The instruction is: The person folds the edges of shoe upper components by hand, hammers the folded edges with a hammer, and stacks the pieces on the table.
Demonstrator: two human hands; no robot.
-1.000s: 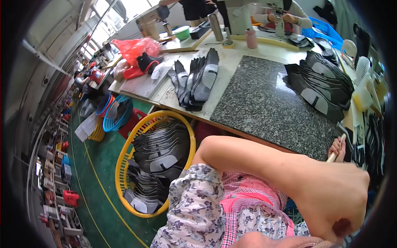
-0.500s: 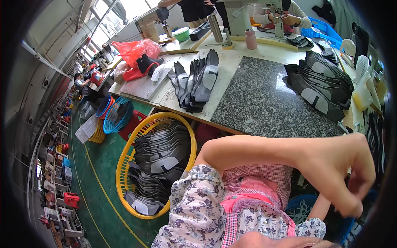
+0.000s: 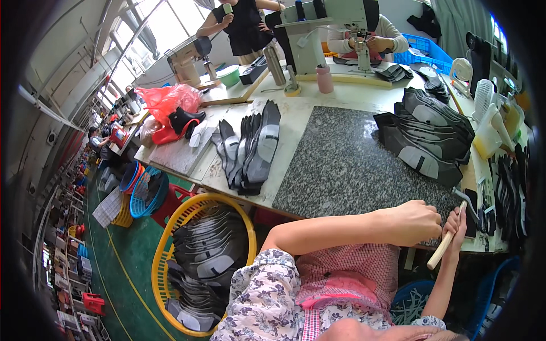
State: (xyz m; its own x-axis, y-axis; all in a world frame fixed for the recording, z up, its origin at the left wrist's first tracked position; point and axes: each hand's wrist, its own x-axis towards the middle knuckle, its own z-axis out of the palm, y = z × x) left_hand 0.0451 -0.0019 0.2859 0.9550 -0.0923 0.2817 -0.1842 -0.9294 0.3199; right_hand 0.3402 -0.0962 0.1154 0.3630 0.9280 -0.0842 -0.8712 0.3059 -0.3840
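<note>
Hammer [image 3: 449, 238]: wooden handle (pale, round) tilted, butt end lowermost, metal head uppermost over the granite slab's [image 3: 352, 165] near edge; lower right of frame, gripped mid-handle.

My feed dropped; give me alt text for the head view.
The right hand grips a wooden-handled tool and the left hand is a loose fist at the near edge of a granite slab; dark shoe pieces lie beside it.

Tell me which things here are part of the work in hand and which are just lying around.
In use:
right hand gripping the wooden-handled tool
left hand fisted at the granite slab
dark shoe pieces stacked beside it

Lying about:
yellow basket
red plastic bag
pink bottle
green bowl
</note>
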